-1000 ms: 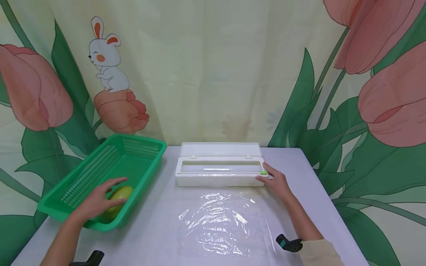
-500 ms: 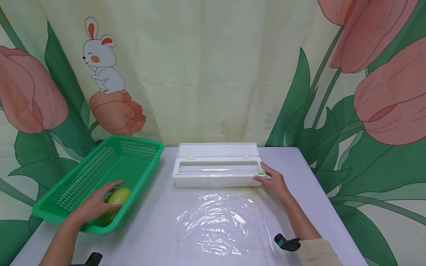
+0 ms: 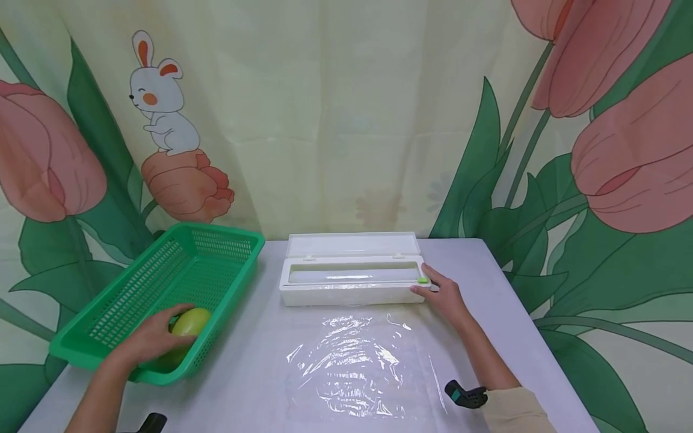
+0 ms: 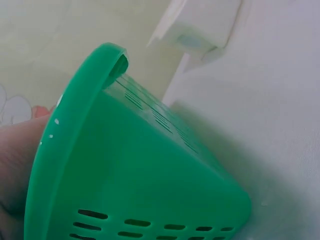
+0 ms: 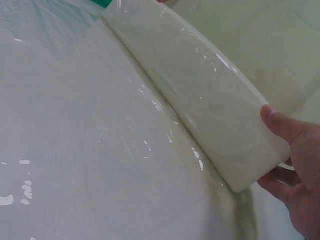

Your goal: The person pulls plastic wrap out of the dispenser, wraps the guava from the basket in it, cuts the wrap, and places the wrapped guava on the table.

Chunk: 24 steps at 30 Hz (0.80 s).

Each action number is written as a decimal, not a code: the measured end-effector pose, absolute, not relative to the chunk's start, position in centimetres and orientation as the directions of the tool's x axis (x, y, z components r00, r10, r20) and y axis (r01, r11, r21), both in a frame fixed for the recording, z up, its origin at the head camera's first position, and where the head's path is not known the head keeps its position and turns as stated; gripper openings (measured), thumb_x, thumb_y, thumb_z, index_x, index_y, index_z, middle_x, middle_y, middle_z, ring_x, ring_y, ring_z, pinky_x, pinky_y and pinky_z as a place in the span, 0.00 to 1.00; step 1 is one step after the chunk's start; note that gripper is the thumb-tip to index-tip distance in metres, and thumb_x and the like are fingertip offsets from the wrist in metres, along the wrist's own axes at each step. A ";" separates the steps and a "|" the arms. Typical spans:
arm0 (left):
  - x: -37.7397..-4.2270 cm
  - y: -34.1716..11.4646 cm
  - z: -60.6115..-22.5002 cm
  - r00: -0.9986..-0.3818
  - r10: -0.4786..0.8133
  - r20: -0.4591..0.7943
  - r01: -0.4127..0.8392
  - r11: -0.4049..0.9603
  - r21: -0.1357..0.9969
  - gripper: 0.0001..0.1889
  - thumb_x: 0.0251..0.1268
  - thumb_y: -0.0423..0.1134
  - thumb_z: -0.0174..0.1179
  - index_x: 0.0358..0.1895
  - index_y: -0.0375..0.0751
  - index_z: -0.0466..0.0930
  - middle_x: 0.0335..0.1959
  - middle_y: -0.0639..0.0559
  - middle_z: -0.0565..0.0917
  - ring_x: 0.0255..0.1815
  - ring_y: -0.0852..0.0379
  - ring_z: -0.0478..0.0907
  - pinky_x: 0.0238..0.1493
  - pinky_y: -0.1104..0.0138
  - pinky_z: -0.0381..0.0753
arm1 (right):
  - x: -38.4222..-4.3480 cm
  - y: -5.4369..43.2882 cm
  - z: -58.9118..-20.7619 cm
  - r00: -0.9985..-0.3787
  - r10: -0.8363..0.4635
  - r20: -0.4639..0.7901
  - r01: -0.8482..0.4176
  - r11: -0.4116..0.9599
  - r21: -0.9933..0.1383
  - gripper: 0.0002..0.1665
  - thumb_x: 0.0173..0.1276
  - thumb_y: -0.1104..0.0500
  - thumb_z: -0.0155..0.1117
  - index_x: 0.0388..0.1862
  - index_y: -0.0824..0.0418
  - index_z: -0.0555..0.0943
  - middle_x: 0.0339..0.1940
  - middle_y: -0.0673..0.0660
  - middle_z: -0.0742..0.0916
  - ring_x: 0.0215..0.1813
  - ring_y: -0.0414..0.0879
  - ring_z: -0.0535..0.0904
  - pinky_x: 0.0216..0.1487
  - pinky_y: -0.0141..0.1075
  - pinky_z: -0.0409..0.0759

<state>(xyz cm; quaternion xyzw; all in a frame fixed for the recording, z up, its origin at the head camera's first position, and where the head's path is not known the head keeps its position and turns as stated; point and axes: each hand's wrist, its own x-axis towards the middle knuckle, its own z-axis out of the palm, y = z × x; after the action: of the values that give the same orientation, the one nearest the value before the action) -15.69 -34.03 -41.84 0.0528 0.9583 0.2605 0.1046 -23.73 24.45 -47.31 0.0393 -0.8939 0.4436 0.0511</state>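
Observation:
A green perforated basket stands on the left of the table. Inside its near end, my left hand holds a round yellow-green fruit, thumb and fingers around its sides. The left wrist view shows mainly the outer basket wall, with the fruit out of sight. A white cling film dispenser sits at the back centre, lid raised. At its right end, near a green slider, my right hand grips it. In the right wrist view the thumb presses the dispenser's edge.
A sheet of clear cling film runs from the dispenser toward the near side of the white-covered table. Behind the table hangs a curtain printed with tulips and a rabbit. A dark wrist-camera mount shows by the right sleeve.
My left hand has lowered and closed its fingers around the fruit in the basket. The right hand keeps its hold on the dispenser. The head view has shifted slightly.

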 end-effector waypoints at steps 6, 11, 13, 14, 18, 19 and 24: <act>-15.3 -33.9 -41.4 -0.988 0.102 -0.113 0.029 0.857 0.515 0.43 0.56 0.52 0.67 0.69 0.30 0.60 0.55 0.25 0.74 0.41 0.46 0.74 0.30 0.64 0.70 | -23.8 24.3 -47.1 -0.993 -0.024 0.115 -0.106 0.608 -0.787 0.46 0.60 0.55 0.71 0.73 0.63 0.61 0.74 0.63 0.66 0.73 0.61 0.64 0.65 0.52 0.74; -15.2 -33.6 -41.0 -0.997 0.067 -0.044 0.033 0.844 0.536 0.46 0.57 0.51 0.67 0.71 0.29 0.54 0.62 0.25 0.67 0.45 0.40 0.74 0.32 0.64 0.71 | -23.8 24.3 -47.0 -0.994 -0.032 0.106 -0.104 0.611 -0.785 0.46 0.61 0.53 0.71 0.74 0.63 0.60 0.75 0.62 0.64 0.74 0.61 0.63 0.66 0.52 0.73; -15.1 -33.5 -40.8 -0.998 0.046 -0.033 0.020 0.832 0.554 0.46 0.57 0.50 0.67 0.71 0.29 0.51 0.64 0.26 0.65 0.46 0.38 0.74 0.32 0.64 0.72 | -23.8 24.4 -47.0 -0.994 -0.038 0.103 -0.105 0.614 -0.783 0.46 0.62 0.53 0.70 0.74 0.63 0.60 0.75 0.62 0.64 0.74 0.62 0.63 0.65 0.52 0.73; -15.1 -33.4 -40.6 -0.999 0.034 -0.028 0.012 0.824 0.566 0.46 0.58 0.50 0.67 0.71 0.29 0.51 0.64 0.26 0.64 0.47 0.38 0.74 0.31 0.64 0.73 | -23.8 24.4 -47.0 -0.994 -0.038 0.099 -0.101 0.614 -0.783 0.47 0.62 0.52 0.70 0.74 0.63 0.59 0.75 0.62 0.64 0.74 0.62 0.63 0.65 0.52 0.73; -14.8 -33.1 -39.8 -1.000 -0.007 0.007 -0.001 0.803 0.596 0.46 0.58 0.49 0.66 0.72 0.32 0.50 0.62 0.27 0.65 0.44 0.38 0.74 0.29 0.63 0.73 | -23.8 24.5 -47.0 -0.996 -0.043 0.081 -0.090 0.620 -0.779 0.49 0.61 0.50 0.71 0.75 0.61 0.58 0.76 0.63 0.62 0.73 0.63 0.64 0.65 0.52 0.73; -14.7 -33.0 -39.6 -1.000 -0.014 0.025 0.004 0.798 0.603 0.45 0.58 0.48 0.66 0.72 0.32 0.51 0.60 0.27 0.66 0.43 0.38 0.74 0.28 0.63 0.73 | -23.7 24.5 -47.0 -0.996 -0.045 0.077 -0.089 0.620 -0.779 0.50 0.60 0.50 0.71 0.75 0.61 0.57 0.76 0.63 0.62 0.73 0.64 0.64 0.65 0.53 0.73; -14.4 -32.4 -38.9 -0.988 -0.006 0.151 0.089 0.788 0.609 0.42 0.57 0.43 0.67 0.71 0.34 0.55 0.56 0.31 0.66 0.42 0.42 0.71 0.27 0.64 0.72 | -23.6 24.5 -47.0 -0.996 -0.048 0.072 -0.087 0.617 -0.782 0.50 0.61 0.49 0.71 0.76 0.60 0.57 0.76 0.63 0.62 0.73 0.64 0.64 0.65 0.53 0.73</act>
<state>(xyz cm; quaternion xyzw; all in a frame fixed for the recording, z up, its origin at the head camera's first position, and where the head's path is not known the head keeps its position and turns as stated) -14.44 -32.42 -38.88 0.0220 0.9428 0.3247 -0.0727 -23.63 24.50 -47.01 0.0374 -0.8988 0.4362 0.0222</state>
